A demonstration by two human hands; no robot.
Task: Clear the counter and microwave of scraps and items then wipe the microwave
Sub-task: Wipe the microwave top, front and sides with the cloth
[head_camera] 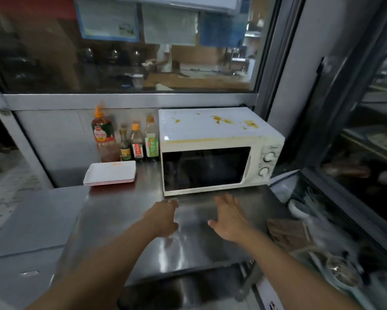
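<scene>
The steel worktop [130,211] looks cleared; orange stains still mark the microwave [212,151] top, unwiped. My left hand [163,218] and right hand [229,217] grip nothing, fingers relaxed.

left hand [163,217]: fingers motion-blurred, grip unclear | bottles [130,142]: labels unreadable | right-side clutter [322,242]: blurred
</scene>
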